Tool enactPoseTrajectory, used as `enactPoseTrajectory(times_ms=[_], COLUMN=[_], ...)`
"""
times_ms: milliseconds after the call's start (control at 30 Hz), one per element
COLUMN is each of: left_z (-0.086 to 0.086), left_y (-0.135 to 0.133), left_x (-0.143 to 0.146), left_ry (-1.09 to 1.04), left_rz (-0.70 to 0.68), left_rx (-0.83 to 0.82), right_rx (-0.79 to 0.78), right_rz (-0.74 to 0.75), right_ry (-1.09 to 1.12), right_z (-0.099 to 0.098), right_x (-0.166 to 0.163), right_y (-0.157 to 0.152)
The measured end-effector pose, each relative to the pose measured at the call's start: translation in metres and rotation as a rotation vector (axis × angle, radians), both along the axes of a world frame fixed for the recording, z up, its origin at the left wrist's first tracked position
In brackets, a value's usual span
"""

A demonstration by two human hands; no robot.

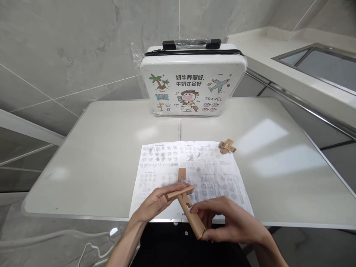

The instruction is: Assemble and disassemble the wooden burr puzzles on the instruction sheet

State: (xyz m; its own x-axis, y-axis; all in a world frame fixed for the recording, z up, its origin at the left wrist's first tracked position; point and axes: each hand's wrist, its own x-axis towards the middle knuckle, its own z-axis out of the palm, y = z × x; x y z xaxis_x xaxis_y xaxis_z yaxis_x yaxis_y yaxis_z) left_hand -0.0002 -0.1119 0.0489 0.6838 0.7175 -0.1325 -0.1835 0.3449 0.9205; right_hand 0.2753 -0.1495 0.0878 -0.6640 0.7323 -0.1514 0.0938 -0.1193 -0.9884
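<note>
My left hand is closed on a flat wooden puzzle piece, thumb along its near edge. My right hand grips a second, notched wooden puzzle piece by its lower end; a dark mark shows near its upper end. That upper end meets the left piece, and I cannot tell whether the two interlock. Just beyond my left fingers lies another wooden piece with a slot, partly hidden. Under both hands spreads a printed instruction sheet with rows of small diagrams.
An assembled wooden burr puzzle sits at the sheet's far right corner. A white cartoon-printed suitcase in plastic wrap stands at the table's back. The folding table has a centre seam. A counter runs along the right.
</note>
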Motion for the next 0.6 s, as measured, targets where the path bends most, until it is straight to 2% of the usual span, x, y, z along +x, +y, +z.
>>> enactPoseTrajectory(times_ms=[133, 267, 400, 467, 600], left_z=[-0.002, 0.000, 0.001, 0.002, 0.010], left_y=[-0.006, -0.013, -0.018, -0.019, -0.017], left_x=[-0.001, 0.003, 0.007, 0.006, 0.000], left_ry=[0.038, 0.083, 0.098, 0.120, 0.201], left_rz=[0.024, 0.159, 0.280, 0.285, 0.192], left_rx=[-0.007, 0.059, 0.156, 0.195, 0.240], right_rx=[-0.018, -0.178, -0.306, -0.338, -0.341], right_rz=[-0.076, -0.235, -0.398, -0.441, -0.422], right_ry=[0.086, 0.251, 0.237, 0.191, 0.125], right_z=[-0.007, -0.017, -0.019, -0.017, -0.012], right_x=[-0.002, -0.008, -0.017, -0.020, -0.021], right_y=[-0.003, -0.010, -0.012, -0.011, -0.012])
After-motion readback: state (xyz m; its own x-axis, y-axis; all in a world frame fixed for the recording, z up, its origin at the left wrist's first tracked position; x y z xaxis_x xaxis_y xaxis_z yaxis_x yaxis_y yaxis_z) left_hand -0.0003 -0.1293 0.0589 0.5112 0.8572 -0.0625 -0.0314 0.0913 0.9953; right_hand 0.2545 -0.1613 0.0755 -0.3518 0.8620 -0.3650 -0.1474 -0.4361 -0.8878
